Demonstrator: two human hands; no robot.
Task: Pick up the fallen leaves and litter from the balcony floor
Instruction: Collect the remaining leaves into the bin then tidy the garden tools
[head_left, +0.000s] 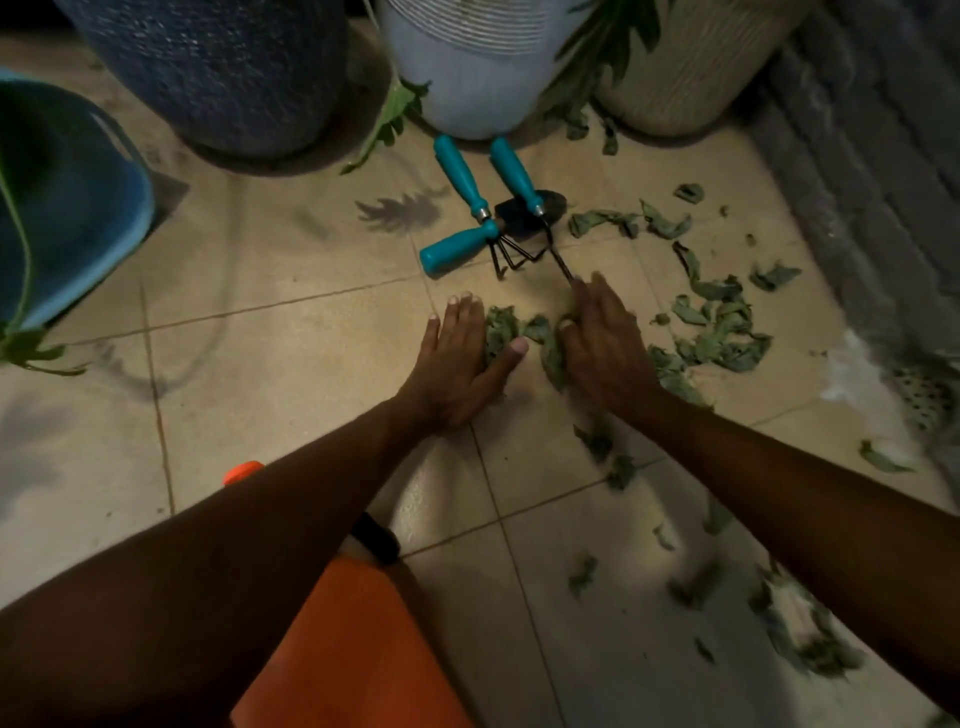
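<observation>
Across the beige tiled balcony floor (260, 364), torn green fallen leaves (727, 338) lie scattered rightwards; teal-handled garden tools (483, 208) rest beyond. Left hand (462, 358) and right hand (605, 345), each grip flat and unclenched, press a small leaf heap (501, 327) together, likely for lifting.

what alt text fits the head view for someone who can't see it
A person's left hand and right hand lie flat on a tiled balcony floor around a small pile of green leaves. More loose leaves lie scattered to the right; three teal-handled garden tools lie just beyond, before large plant pots.
</observation>
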